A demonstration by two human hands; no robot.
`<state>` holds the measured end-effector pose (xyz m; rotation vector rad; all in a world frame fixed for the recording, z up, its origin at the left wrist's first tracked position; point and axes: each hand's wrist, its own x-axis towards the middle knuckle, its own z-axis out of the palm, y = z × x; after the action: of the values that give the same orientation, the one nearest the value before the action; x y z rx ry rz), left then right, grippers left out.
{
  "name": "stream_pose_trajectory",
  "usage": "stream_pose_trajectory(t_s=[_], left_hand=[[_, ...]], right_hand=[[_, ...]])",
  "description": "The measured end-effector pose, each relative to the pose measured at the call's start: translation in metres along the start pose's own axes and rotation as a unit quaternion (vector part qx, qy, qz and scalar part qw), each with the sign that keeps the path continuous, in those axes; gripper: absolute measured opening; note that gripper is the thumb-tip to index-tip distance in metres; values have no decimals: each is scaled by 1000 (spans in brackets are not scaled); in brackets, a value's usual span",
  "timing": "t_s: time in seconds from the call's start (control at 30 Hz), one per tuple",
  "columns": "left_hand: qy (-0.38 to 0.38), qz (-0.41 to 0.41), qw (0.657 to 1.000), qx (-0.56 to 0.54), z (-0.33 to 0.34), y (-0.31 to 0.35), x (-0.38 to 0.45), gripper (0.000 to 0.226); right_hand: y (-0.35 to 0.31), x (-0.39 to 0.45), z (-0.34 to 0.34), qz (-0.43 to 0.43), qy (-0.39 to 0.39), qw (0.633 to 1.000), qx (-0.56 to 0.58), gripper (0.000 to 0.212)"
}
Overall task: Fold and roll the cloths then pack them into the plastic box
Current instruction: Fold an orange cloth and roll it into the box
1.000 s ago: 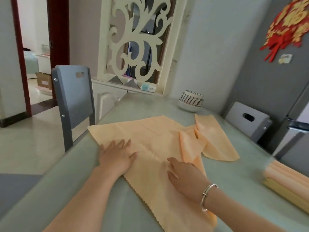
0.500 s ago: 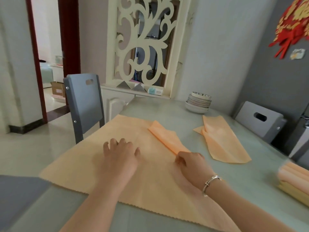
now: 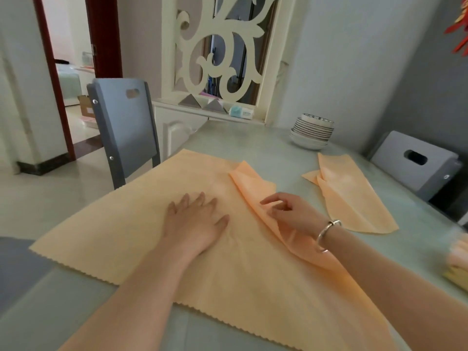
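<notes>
A large peach cloth [image 3: 131,239] with a scalloped edge lies spread across the pale green table [image 3: 255,143] in front of me. My left hand [image 3: 195,224] rests flat on its middle, fingers straight. The cloth's right side is folded over into a long flap [image 3: 250,183]. My right hand [image 3: 291,211], with a silver bangle on the wrist, pinches the flap's edge between curled fingers and thumb. A second peach cloth [image 3: 354,198] lies folded to the right. No plastic box is in view.
Rolled peach and yellow cloths [image 3: 459,259] sit blurred at the right edge. A stack of bowls [image 3: 312,133] stands at the table's far end. One grey chair [image 3: 124,133] is at the left side and another [image 3: 415,165] at the right.
The large cloth was pulled flat and square toward me. My right hand went from pressing on the fold to lifting off it with the flap's edge in its fingers. My left hand stayed flat.
</notes>
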<state>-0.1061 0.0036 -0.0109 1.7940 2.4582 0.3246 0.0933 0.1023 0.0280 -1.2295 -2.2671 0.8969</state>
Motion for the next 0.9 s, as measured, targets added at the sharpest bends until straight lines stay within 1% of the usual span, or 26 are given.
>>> stream_pose_trajectory(t_s=[0.07, 0.13, 0.2, 0.23, 0.27, 0.3, 0.33, 0.4, 0.47, 0.5, 0.6, 0.67, 0.77, 0.83, 0.9], left_hand=[[4, -3, 1000, 0, 2, 0, 0, 67], [4, -4, 1000, 3, 2, 1, 0, 66], [-4, -7, 1000, 7, 2, 1, 0, 66], [-8, -8, 1000, 9, 1, 1, 0, 67], [-14, -11, 1000, 9, 3, 1, -2, 67], [-15, -13, 1000, 4, 1, 3, -1, 67], [-20, -16, 1000, -2, 1, 3, -2, 67], [-25, -23, 999, -19, -1, 5, -2, 68], [-29, -35, 999, -30, -2, 7, -2, 67], [-30, -42, 998, -31, -3, 7, -1, 67], [-34, -50, 998, -32, -4, 13, -6, 66], [-32, -57, 997, -38, -3, 14, -9, 65], [-31, -57, 997, -44, -3, 17, -17, 66], [-36, -45, 997, -49, -6, 21, -27, 65], [-32, -22, 998, -54, -10, 26, -38, 60]], right_hand=[[-3, 7, 4, -26, -3, 999, -21, 32], [-3, 12, 4, -50, 9, 997, -66, 42], [7, 20, -8, -58, 36, 987, -148, 42], [17, 25, -20, -42, 64, 975, -210, 38], [28, 28, -34, -3, 95, 957, -274, 36], [36, 28, -54, 45, 124, 934, -333, 38], [45, 27, -70, 96, 132, 911, -378, 43], [56, 22, -96, 164, 114, 878, -434, 53], [58, 15, -104, 175, 96, 857, -475, 57], [56, 12, -103, 163, 88, 855, -485, 55], [47, -8, -85, 93, 53, 870, -481, 48], [39, -22, -66, 44, 17, 895, -443, 45], [19, -57, -42, -5, -41, 923, -382, 44], [5, -86, -32, -25, -77, 937, -340, 53], [-7, -114, -24, -38, -105, 945, -307, 73]])
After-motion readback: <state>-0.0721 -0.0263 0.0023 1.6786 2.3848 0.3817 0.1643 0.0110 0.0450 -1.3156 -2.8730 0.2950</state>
